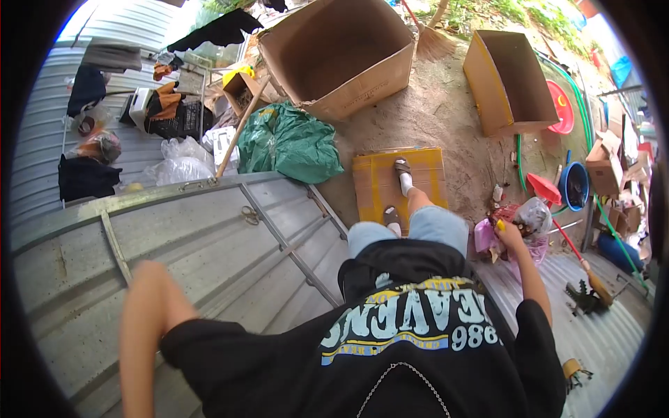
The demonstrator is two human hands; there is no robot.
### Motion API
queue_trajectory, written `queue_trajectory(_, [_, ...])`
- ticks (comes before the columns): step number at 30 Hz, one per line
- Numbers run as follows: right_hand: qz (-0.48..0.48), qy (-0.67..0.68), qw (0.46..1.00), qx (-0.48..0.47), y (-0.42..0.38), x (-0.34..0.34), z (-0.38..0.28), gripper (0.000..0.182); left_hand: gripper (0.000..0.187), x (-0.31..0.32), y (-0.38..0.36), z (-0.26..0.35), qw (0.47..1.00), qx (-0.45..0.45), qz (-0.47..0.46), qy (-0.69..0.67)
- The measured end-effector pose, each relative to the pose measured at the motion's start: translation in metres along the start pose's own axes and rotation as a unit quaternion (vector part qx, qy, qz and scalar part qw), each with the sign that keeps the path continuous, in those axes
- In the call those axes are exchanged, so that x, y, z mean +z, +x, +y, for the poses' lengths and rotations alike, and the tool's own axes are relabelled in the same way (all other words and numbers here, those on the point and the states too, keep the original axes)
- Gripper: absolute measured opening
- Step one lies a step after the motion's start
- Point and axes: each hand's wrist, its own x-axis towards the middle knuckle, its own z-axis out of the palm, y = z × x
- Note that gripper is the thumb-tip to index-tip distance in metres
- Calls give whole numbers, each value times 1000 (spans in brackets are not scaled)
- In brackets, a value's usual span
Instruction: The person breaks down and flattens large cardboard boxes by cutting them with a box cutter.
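Hanging over a black T-shirt (411, 334), a silver chain (432, 390) is nearest. The left arm (143, 334) bends at the elbow; its hand is out of view, so I cannot tell the state of that grip. The right hand (512, 235) reaches out to the side, its fingertips at a small yellow item (500, 225). I cannot tell whether this grip is clenched on the item or only touching it. The item is just beside a pink plastic bag (483, 237), with a clear plastic bag (534, 214) near it. Lower down, 2 sandalled feet stand on taped cardboard (432, 184). Beyond are a green sack (286, 143), 2 open cardboard boxes (369, 97) and a broom (433, 45).
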Motion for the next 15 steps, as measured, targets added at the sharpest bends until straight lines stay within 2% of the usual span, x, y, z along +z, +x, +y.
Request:
queue_trajectory(2, [-10, 43, 997, 58, -25, 45, 8, 23, 35, -18, -43, -8, 984, -25, 99, -144])
queue_trajectory(4, [-8, 69, 994, 86, -60, 75, 5, 23, 34, -24, -118, -27, 912, -152, 258, -280])
queue_trajectory(5, [-1, 86, 992, 94, -82, 86, 1, 23, 37, -17, -168, -30, 845, -330, 371, -199])
queue_trajectory(6, [-6, 91, 989, 117, -108, 97, 0, 23, 36, -3, -211, -41, 743, -475, 448, -145])
queue_trajectory(7, [-49, 133, 976, 167, -127, 106, -2, 26, 42, 21, -252, -47, 596, -628, 492, 85])
queue_trajectory(8, [-87, 176, 957, 213, -140, 112, -4, 28, 41, 38, -294, -41, 605, -721, 338, 2])
queue_trajectory(9, [-107, 170, 949, 243, -158, 116, -7, 28, 39, 61, -314, -41, 518, -811, 271, 1])
queue_trajectory(10, [-104, 180, 944, 256, -176, 128, -4, 28, 38, 87, -329, -37, 468, -866, 177, 0])
queue_trajectory(11, [-86, 146, 951, 258, -193, 142, 1, 28, 34, 110, -384, -23, 424, -899, 103, -24])
queue_trajectory(12, [-69, 111, 957, 258, -207, 154, 6, 28, 31, 136, -426, -6, 440, -895, -73, 19])
queue_trajectory(13, [-93, 148, 938, 299, -218, 165, 13, 29, 29, 173, -444, 8, 545, -794, -242, 116])
queue_trajectory(15, [-93, 168, 928, 318, -233, 174, 12, 29, 31, 217, -385, -15, 437, -784, -434, -77])
